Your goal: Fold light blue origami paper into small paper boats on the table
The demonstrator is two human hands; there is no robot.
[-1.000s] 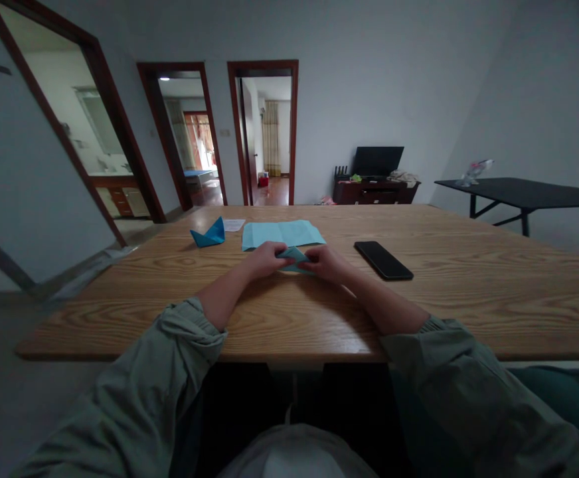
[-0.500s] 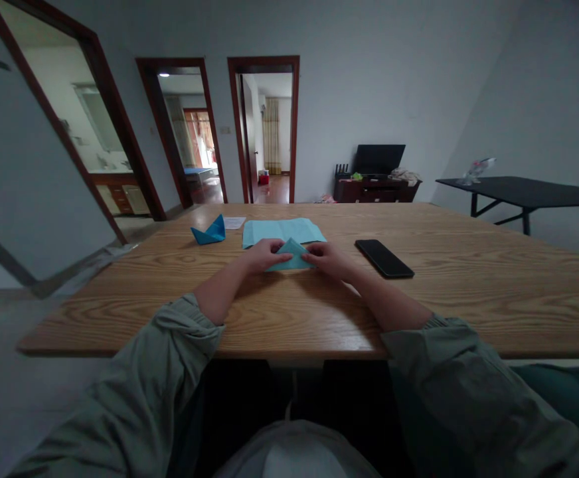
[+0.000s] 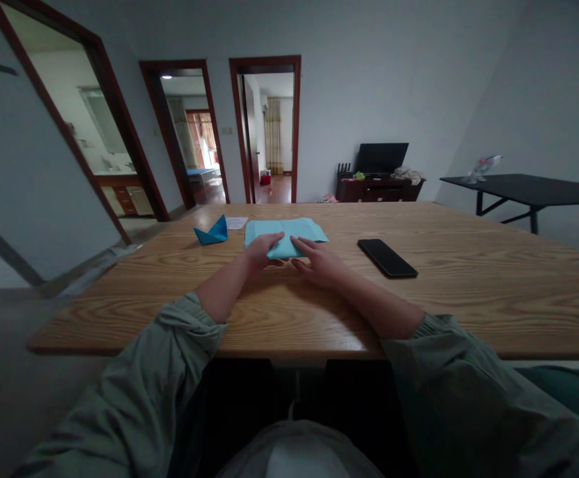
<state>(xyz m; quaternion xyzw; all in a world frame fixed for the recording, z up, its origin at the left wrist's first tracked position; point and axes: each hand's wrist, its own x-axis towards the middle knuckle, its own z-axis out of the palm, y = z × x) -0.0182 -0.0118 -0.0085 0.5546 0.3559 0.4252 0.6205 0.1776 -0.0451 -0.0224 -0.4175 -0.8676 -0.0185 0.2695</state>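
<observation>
A small folded piece of light blue paper [image 3: 284, 250] is held just above the wooden table [image 3: 269, 312]. My left hand [image 3: 260, 252] grips its left side, thumb on top and fingers underneath. On the right side, my right hand [image 3: 319, 263] has its upper fingers laid on the paper, with another digit below the near edge. Behind the hands lie light blue paper sheets [image 3: 269, 227], partly covered by the folded piece. To the left stands a darker blue folded paper boat [image 3: 213, 232].
A black phone [image 3: 387, 257] lies right of my hands. A small white slip of paper [image 3: 236, 223] is behind the boat. Beyond the table are a black folding table [image 3: 533, 189] and a television [image 3: 382, 159] on a dark cabinet.
The folded paper's raised peak no longer shows; it now appears as a flatter shape, tipped away. My left thumb and right fingers have shifted onto its upper face.
</observation>
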